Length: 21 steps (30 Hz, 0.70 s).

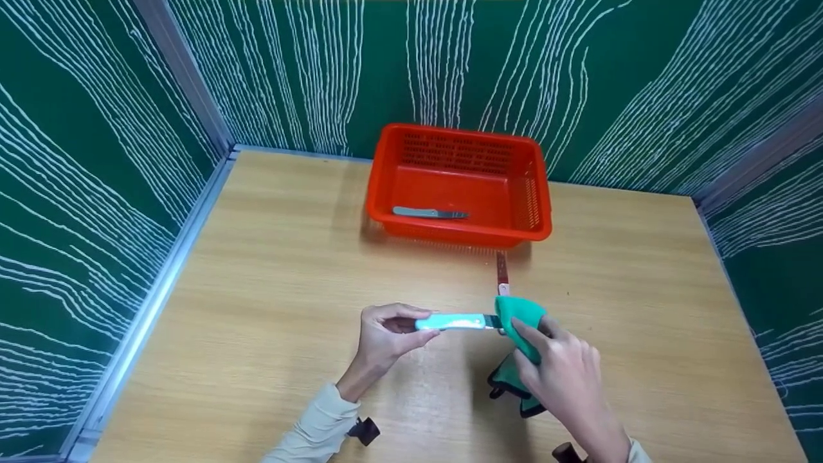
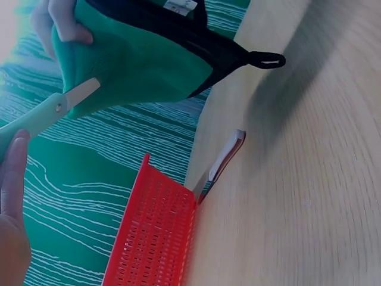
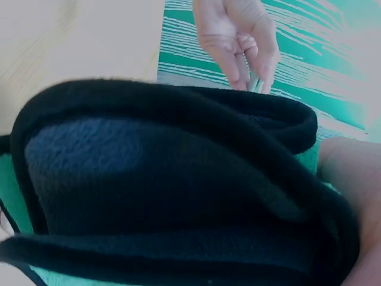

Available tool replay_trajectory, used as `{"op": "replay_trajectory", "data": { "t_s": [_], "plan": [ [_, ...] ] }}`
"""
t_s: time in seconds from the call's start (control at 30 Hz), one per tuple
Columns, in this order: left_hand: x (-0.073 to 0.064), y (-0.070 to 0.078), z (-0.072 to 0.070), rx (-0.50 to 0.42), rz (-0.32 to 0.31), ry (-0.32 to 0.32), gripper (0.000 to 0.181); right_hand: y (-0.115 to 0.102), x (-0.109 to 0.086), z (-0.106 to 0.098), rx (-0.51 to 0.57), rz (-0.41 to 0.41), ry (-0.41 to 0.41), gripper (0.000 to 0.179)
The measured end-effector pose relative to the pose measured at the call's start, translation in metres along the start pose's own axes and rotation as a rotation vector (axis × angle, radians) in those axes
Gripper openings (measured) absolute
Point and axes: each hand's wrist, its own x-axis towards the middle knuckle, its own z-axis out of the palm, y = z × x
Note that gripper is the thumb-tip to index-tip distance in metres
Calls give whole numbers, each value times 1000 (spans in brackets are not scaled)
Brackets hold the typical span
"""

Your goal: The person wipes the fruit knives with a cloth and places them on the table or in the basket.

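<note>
My left hand [image 1: 379, 337] pinches the pale green handle of a small knife [image 1: 451, 321] between thumb and fingers. The knife is level above the table, its blade pointing right. My right hand [image 1: 566, 366] grips a green cloth [image 1: 519, 315] with black edging and a hanging loop, held against the blade in the head view. In the left wrist view, part of the blade shows in front of the cloth [image 2: 137, 65]. The cloth's dark inner side [image 3: 149, 173] fills most of the right wrist view, where the left hand [image 3: 241, 36] appears beyond it.
A red plastic basket [image 1: 450, 228] with slotted walls stands at the back of the wooden table [image 1: 289, 257]. One grey-handled knife [image 1: 418, 212] lies inside it. Another knife [image 2: 225, 158] rests on the table by the basket's front. Green walls with white lines [image 1: 386, 77] enclose the table.
</note>
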Motion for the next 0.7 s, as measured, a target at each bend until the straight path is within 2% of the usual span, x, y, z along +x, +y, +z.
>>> {"op": "replay_trajectory", "data": {
  "t_s": [0.13,0.33,0.57,0.7],
  "plan": [
    [1,1,-2,-3,-2,23,26,6,0,0,-1,-6,29,32],
    [2,0,-5,-4,6,44,25,12,-1,-3,12,34,29,31],
    [4,-1,-7,-37,10,52,21,18,-1,-7,25,35,94,31],
    [4,0,-9,-57,10,41,17,21,-2,-9,29,42,105,31]
  ]
}}
